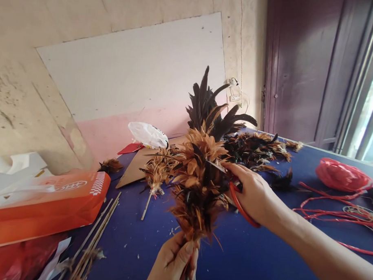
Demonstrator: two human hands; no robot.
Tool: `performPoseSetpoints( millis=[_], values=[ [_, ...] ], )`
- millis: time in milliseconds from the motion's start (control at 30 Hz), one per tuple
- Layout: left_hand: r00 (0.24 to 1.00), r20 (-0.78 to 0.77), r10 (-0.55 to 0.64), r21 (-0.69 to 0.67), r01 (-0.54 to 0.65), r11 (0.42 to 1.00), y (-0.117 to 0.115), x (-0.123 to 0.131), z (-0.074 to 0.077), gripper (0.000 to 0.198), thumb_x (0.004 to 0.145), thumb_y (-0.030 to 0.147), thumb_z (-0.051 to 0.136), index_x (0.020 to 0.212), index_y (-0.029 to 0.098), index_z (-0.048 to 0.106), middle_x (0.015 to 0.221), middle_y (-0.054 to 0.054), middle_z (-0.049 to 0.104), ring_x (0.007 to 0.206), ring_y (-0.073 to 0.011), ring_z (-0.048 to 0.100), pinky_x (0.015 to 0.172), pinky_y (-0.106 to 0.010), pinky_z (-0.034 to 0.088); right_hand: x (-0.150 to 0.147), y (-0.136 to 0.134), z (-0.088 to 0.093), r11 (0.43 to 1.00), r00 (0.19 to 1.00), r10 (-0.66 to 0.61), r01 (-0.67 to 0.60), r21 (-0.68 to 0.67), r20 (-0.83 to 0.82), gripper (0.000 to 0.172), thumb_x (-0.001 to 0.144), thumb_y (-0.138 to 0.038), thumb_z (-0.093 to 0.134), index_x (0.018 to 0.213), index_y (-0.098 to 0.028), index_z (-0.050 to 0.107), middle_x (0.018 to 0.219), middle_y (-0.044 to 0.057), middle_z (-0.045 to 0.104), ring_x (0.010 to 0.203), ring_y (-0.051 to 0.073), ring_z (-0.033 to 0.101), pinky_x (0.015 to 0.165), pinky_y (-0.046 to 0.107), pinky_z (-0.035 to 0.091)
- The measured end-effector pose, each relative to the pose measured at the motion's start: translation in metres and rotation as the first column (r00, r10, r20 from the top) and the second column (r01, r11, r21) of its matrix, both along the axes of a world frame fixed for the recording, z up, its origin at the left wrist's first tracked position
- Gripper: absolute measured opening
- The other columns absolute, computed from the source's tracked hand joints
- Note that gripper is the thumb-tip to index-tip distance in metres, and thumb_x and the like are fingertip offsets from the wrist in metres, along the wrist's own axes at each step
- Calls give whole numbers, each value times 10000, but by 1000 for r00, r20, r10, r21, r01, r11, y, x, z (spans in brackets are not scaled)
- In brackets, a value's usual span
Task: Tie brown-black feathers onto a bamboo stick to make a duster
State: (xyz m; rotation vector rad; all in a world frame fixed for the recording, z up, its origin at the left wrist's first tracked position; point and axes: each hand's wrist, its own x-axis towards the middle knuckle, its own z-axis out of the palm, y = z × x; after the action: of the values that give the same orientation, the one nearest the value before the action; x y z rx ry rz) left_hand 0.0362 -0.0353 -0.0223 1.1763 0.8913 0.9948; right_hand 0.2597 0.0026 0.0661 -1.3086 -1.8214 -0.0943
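Above the blue table, left hand clenches the feather duster stem; right hand grips red-handled scissors, best snipping only stray tips.

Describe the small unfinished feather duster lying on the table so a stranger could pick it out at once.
Start at the blue table and find the brown cardboard sheet near the wall. At its near edge lies a small tan feather duster on a thin pale stick, left of the large brown-and-black feather bundle held in the left hand. Unlike that bundle, no hand touches it, and it is far smaller.
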Motion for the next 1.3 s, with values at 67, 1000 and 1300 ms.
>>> performPoseSetpoints(
  millis=[67,1000,1300],
  values=[
    [1000,-10,-9,0,9,1000,-1,1,0,363,689,495,639,755,142,585,489,35,469,399,-64,390,425,-211,267,4,1,3,998,1000,-9,9,-59,-7,510,661,-132,476,1152,-231,572,1021,49,668,891,226,627,752,300,475],
    [944,329,16,-82,12,997,5,-33,26,224,740,334,649,690,133,563,522,52,376,404,-12,264,367,-141,140,7,-10,11,645,597,262,-693,-322,-759,353,738,-326,607,1055,-171,593,892,73,669,751,185,623,654,290,494],
    [876,482,-13,3,13,1000,10,-52,35,179,784,306,602,728,139,571,539,59,342,423,-26,232,395,-159,219,-53,-38,-23,385,635,295,-763,-520,-714,433,651,-138,581,1083,-142,553,985,63,633,897,174,588,778,248,459]
  ],
)
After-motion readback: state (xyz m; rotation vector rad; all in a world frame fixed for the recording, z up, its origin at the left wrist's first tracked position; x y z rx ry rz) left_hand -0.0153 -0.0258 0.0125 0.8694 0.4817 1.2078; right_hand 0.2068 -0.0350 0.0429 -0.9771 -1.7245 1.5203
